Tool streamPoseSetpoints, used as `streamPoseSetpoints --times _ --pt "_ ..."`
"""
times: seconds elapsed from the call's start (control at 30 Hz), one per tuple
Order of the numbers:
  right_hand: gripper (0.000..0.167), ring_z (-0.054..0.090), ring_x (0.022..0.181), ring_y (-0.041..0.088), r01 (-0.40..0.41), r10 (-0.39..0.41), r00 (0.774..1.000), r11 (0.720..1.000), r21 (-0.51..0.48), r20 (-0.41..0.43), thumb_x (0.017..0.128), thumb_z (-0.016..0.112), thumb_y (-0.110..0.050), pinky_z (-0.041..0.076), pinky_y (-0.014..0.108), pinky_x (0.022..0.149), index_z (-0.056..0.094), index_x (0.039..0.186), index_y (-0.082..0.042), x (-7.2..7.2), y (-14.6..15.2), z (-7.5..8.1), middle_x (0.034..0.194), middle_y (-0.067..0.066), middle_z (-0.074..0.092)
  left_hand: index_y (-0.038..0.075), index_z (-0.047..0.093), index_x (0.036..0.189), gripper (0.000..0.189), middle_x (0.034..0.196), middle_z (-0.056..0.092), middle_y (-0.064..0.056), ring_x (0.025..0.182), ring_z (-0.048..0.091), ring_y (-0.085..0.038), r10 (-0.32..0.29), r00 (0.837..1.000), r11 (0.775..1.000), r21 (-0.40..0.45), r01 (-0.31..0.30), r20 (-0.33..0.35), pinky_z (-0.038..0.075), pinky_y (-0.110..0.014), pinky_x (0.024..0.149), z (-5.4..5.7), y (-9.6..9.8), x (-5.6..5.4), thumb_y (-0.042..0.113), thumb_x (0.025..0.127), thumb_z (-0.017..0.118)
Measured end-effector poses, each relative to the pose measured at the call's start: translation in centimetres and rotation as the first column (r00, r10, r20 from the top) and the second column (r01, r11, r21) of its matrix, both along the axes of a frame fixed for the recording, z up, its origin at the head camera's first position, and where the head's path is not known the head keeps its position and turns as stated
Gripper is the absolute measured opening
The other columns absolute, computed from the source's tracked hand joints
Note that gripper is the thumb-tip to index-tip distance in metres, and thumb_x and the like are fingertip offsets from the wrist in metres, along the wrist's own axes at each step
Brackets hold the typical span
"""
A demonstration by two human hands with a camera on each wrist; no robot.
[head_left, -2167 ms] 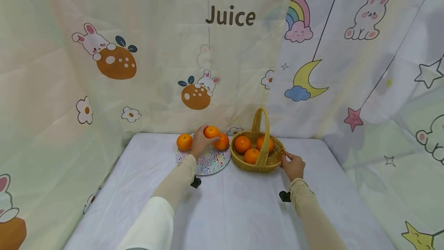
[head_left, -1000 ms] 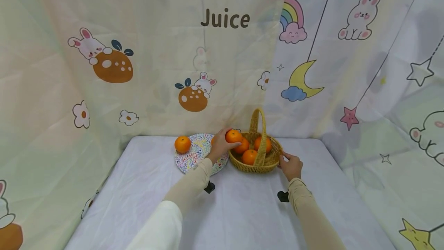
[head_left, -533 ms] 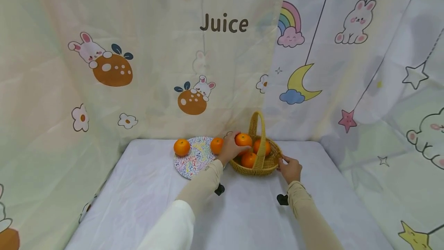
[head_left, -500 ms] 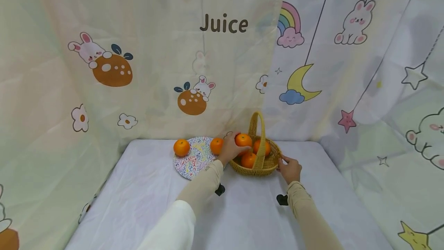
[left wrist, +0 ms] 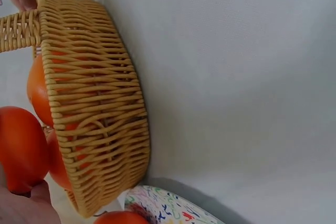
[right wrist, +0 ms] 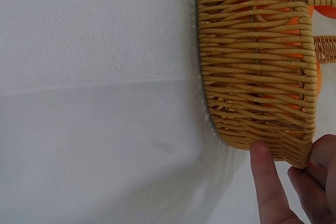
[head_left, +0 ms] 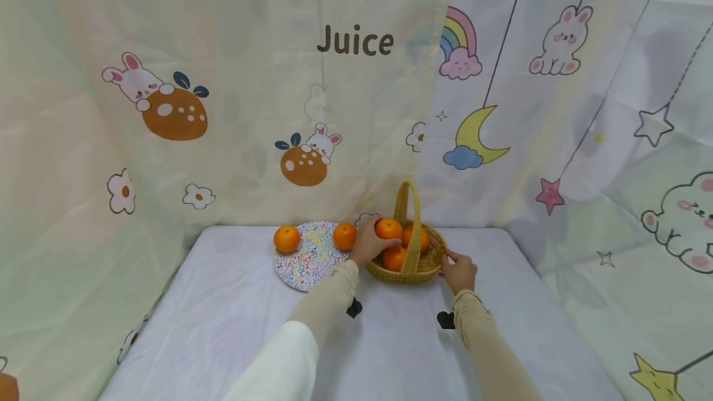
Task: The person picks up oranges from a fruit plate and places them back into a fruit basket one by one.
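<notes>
Behind the basket (head_left: 403, 276) hangs a bunny cloth (head_left: 245, 79); under it lies a white sheet (head_left: 401, 351). My left hand (head_left: 370, 242) has its fingers curled round an orange (head_left: 388, 228) over the basket's left side. My right hand (head_left: 460, 272) pinches the basket's right rim. Only the right wrist view shows my fingertip (right wrist: 261, 151) low on the basket's outside.

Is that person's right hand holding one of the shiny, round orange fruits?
No, the bare right hand grips the rim of the rounded, tan wicker basket.
</notes>
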State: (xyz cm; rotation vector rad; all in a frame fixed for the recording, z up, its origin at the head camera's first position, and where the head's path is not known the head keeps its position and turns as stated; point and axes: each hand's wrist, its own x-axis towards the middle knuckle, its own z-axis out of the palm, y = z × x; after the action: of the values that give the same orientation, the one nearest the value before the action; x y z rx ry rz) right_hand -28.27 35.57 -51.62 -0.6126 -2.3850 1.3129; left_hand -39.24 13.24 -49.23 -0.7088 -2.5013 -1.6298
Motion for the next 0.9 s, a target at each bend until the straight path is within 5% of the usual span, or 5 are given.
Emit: streamPoseSetpoints --times 0.2,0.43,0.6,0.8,0.9 --pt "0.039 0.053 0.105 0.047 0.020 -0.019 1.000 1.000 -0.022 0.025 0.098 0.056 -0.014 0.057 0.023 0.061 0.056 0.135 -0.002 -0.4 0.1 0.0 0.128 0.030 0.055 0.007 0.052 0.136 0.079 0.129 0.056 -0.007 0.112 0.055 -0.023 -0.010 1.000 1.000 -0.008 0.010 -0.015 0.047 -0.038 0.096 -0.1 1.3 -0.1 0.040 0.073 0.086" --pt "0.039 0.063 0.091 0.041 0.037 -0.036 0.999 0.999 -0.017 0.031 0.097 0.057 -0.015 0.057 0.023 0.059 0.057 0.134 -0.004 -0.4 0.1 -0.6 0.128 0.029 0.056 0.007 0.053 0.136 0.082 0.126 0.058 -0.006 0.107 0.057 -0.023 -0.004 1.000 1.000 -0.029 0.003 -0.020 0.050 -0.040 0.093 -0.6 2.2 -0.4 0.046 0.072 0.085" --pt "0.039 0.061 0.096 0.043 0.033 -0.032 0.999 0.999 -0.032 0.030 0.097 0.056 -0.015 0.057 0.023 0.060 0.056 0.135 -0.004 -0.4 0.0 -0.8 0.127 0.031 0.054 0.007 0.050 0.139 0.083 0.131 0.054 -0.007 0.112 0.055 -0.024 -0.002 1.000 0.999 -0.050 0.003 0.010 0.049 -0.040 0.096 -0.7 2.5 -0.4 0.045 0.073 0.084" --pt "0.040 0.042 0.112 0.045 0.035 -0.034 0.999 0.999 -0.028 0.019 0.098 0.056 -0.015 0.057 0.024 0.062 0.056 0.136 -0.004 -0.4 0.0 -0.7 0.127 0.029 0.055 0.004 0.047 0.142 0.083 0.136 0.052 -0.010 0.119 0.053 -0.026 -0.009 1.000 0.998 -0.060 0.010 0.016 0.046 -0.041 0.100 -0.4 2.9 -0.3 0.041 0.076 0.083" --pt "0.039 0.054 0.108 0.047 0.044 -0.044 0.999 0.999 -0.014 0.013 0.097 0.056 -0.016 0.057 0.024 0.060 0.056 0.135 -0.005 -0.4 0.1 -0.7 0.127 0.028 0.057 0.003 0.046 0.142 0.080 0.138 0.052 -0.011 0.121 0.051 -0.026 -0.025 1.000 0.998 -0.066 0.025 0.013 0.045 -0.041 0.101 -0.2 3.0 -0.3 0.036 0.078 0.082"
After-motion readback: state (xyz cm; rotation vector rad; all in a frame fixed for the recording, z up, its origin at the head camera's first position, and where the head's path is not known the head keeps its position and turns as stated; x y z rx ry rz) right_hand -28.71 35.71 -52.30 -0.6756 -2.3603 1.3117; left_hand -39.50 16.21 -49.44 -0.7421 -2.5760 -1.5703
